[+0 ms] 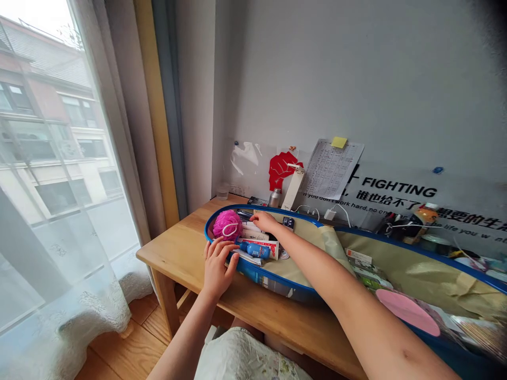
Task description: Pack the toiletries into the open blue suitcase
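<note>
A soft case with a blue rim [273, 277] lies opened out on the table. My left hand [218, 264] rests on its near left edge, fingers stretched out and thumb apart, beside a pink bath puff [227, 225] with a white loop. My right hand [264, 220] reaches into the same half of the case, its fingers bunched by a dark tube-shaped item [244, 214]; what they pinch, if anything, is hidden. Between the hands lie white tubes [252, 232], a red and white toothpaste tube [273, 247] and a blue bottle [255, 249].
The wooden table [178, 250] stands against a grey wall. Behind the case are a folding lamp [293, 187], a silver bottle [274, 198] and a clear cup [222, 190]. A pink oval [407, 311] and packets fill the right half. Curtains [119, 132] hang left.
</note>
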Available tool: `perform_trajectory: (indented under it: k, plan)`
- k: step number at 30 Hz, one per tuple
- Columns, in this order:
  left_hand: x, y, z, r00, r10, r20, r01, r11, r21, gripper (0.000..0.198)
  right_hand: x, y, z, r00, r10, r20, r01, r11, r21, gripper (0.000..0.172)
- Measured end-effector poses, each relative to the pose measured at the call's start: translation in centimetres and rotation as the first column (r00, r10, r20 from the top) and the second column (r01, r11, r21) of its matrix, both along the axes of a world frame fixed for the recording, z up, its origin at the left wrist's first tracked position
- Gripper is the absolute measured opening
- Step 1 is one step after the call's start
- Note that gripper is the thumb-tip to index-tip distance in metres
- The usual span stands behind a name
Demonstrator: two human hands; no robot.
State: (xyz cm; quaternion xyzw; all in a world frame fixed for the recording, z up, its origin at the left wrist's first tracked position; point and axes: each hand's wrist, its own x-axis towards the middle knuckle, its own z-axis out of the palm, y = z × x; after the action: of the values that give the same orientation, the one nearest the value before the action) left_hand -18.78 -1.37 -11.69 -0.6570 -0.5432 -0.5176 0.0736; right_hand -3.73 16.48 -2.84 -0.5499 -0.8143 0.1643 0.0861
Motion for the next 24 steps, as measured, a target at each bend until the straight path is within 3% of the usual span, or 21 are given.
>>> perform_trajectory:
  k: [7, 12, 16, 20, 24]
  plan:
    - [0.0, 0.1, -0.1, 1.000, 0.001, -0.007, -0.001, 1.000, 0.012, 0.028, 0.3, -0.1, 0.6, 1.000, -0.009, -0.009, 0.009, 0.999, -0.042, 0.035]
    - [-0.1, 0.1, -0.1, 1.000, 0.003, -0.004, -0.003, 1.000, 0.001, 0.028, 3.0, 0.4, 2.5, 0.996, -0.028, -0.088, 0.024, 0.999, -0.046, 0.035]
    - [-0.2, 0.2, -0.2, 1.000, 0.001, -0.007, 0.000, 1.000, 0.013, 0.029, 8.2, 0.1, 5.4, 0.980, -0.116, -0.163, 0.115, 0.993, -0.018, 0.036]
    - [-0.3, 0.3, -0.4, 1.000, -0.003, -0.013, 0.004, 1.000, 0.025, 0.028, 15.7, -1.6, 8.4, 0.945, -0.249, -0.210, 0.263, 0.964, 0.041, 0.031]
    - [-0.4, 0.4, -0.6, 1.000, -0.007, -0.025, 0.008, 0.998, 0.061, 0.028, 23.0, -4.1, 9.1, 0.912, -0.376, -0.164, 0.389, 0.920, 0.055, 0.036]
